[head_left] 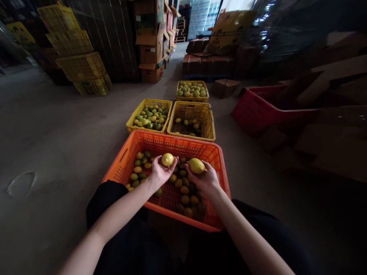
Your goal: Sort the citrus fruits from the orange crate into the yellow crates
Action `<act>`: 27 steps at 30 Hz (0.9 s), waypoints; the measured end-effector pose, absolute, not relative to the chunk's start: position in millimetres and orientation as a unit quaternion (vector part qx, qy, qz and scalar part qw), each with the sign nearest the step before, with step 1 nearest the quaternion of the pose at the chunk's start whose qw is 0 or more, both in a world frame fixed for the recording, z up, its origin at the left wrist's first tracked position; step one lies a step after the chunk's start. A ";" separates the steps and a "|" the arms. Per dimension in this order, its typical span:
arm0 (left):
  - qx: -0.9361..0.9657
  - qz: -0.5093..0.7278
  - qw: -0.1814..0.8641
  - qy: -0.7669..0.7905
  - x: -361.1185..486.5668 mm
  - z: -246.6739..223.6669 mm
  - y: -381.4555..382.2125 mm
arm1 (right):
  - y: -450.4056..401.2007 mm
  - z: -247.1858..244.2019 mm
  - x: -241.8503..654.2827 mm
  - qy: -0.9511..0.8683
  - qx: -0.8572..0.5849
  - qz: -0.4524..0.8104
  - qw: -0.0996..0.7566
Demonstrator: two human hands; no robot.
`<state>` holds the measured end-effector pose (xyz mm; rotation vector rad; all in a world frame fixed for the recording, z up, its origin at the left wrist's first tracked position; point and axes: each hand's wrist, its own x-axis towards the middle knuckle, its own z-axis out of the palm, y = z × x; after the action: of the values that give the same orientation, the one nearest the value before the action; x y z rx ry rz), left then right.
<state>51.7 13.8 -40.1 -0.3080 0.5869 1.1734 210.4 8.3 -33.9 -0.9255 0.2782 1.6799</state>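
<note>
My left hand (161, 172) holds a yellow lemon (167, 159) on its upturned palm and fingers. In my right hand (205, 177) is a larger yellow lemon (196, 166), gripped by the thumb and fingers. Both hands are above a big orange crate (174, 142) between my knees, with a small gap between them. Several green and yellow fruits (185, 190) lie on the crate's bottom, below and around my hands.
Beyond the orange crate are a yellow crate full of fruit (151, 101), one with few fruits (212, 124) and a third, full one (178, 98). A red bin (249, 110) stands right, stacked yellow crates (83, 67) left, cardboard boxes (149, 54) behind.
</note>
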 end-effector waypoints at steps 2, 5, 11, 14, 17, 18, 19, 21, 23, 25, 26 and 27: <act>-0.157 0.525 0.790 0.275 51.7 -41.7 14.6 | 8.5 -36.1 210.3 0.115 -0.395 0.729 0.546; -0.166 0.511 0.799 0.271 51.6 -42.7 14.5 | 7.7 -35.5 210.2 0.106 -0.401 0.740 0.530; -0.121 0.523 0.813 0.228 50.7 -38.8 12.2 | 6.1 -33.7 210.5 0.097 -0.406 0.734 0.536; -0.097 0.523 0.821 0.207 47.6 -36.2 11.8 | 4.9 -31.4 211.2 0.097 -0.393 0.741 0.536; -0.077 0.513 0.833 0.194 44.5 -32.1 11.2 | 3.0 -27.5 211.7 0.083 -0.391 0.746 0.533; -0.071 0.513 0.835 0.189 43.9 -30.7 10.8 | 2.4 -26.4 211.8 0.080 -0.392 0.745 0.533; -0.065 0.514 0.835 0.184 43.6 -29.4 10.4 | 2.0 -25.7 211.9 0.076 -0.392 0.746 0.533; -0.057 0.522 0.832 0.178 43.8 -27.9 9.5 | 1.7 -25.7 212.0 0.072 -0.390 0.749 0.530; -0.053 0.529 0.829 0.174 44.6 -27.9 8.9 | 1.9 -27.2 212.1 0.070 -0.387 0.753 0.527; -0.054 0.532 0.828 0.170 45.2 -28.7 8.8 | 2.4 -29.1 212.2 0.068 -0.386 0.755 0.526; -0.055 0.532 0.828 0.169 45.4 -29.1 8.8 | 2.7 -29.8 212.1 0.068 -0.387 0.755 0.526; -0.056 0.532 0.828 0.168 45.5 -29.3 8.9 | 2.8 -30.3 212.0 0.068 -0.387 0.754 0.526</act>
<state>45.5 8.9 -29.3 -0.1179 0.3572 1.1299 212.0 2.8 -30.3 -0.9257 0.1618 1.8030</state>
